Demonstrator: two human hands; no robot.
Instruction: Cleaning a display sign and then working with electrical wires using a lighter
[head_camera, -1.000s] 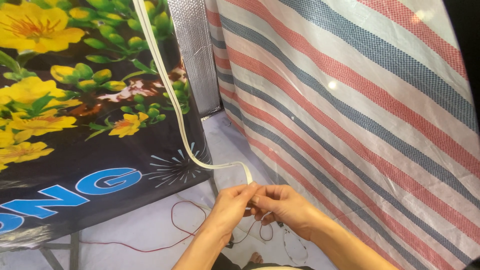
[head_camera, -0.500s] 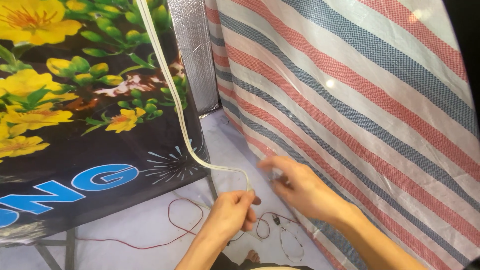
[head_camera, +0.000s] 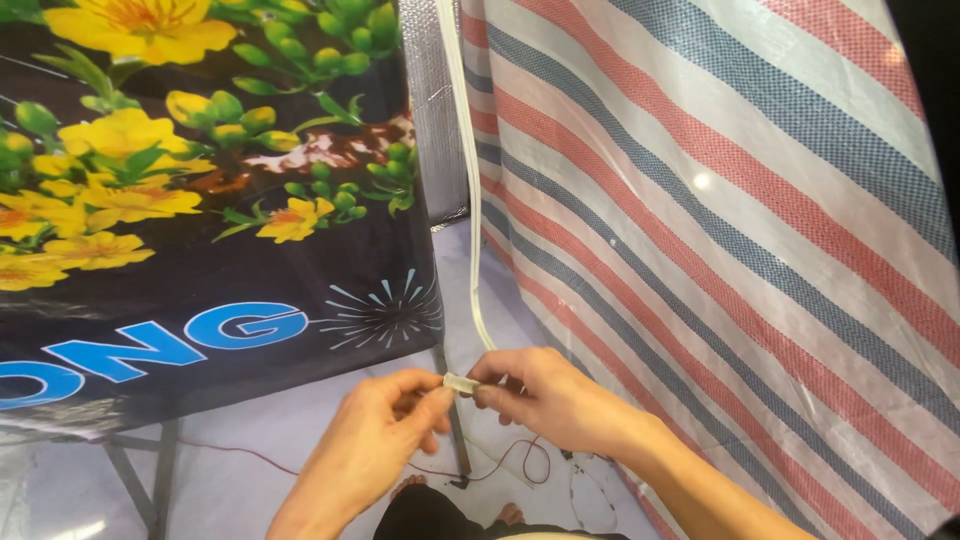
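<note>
Both hands have come back together since half a second ago, when the right hand was lifted away toward the striped sheet. Now the left hand and the right hand meet low in the middle of the view, each pinching one side of the small pale end piece between thumb and forefinger. That piece ends a flat white strip, which runs almost straight up from the fingers and out of the top edge.

At left hangs a large dark banner, printed with yellow flowers and green buds above and big blue letters along its lower part. At right leans a red, blue and white striped tarp. Thin red wire loops on the pale floor below the hands.
</note>
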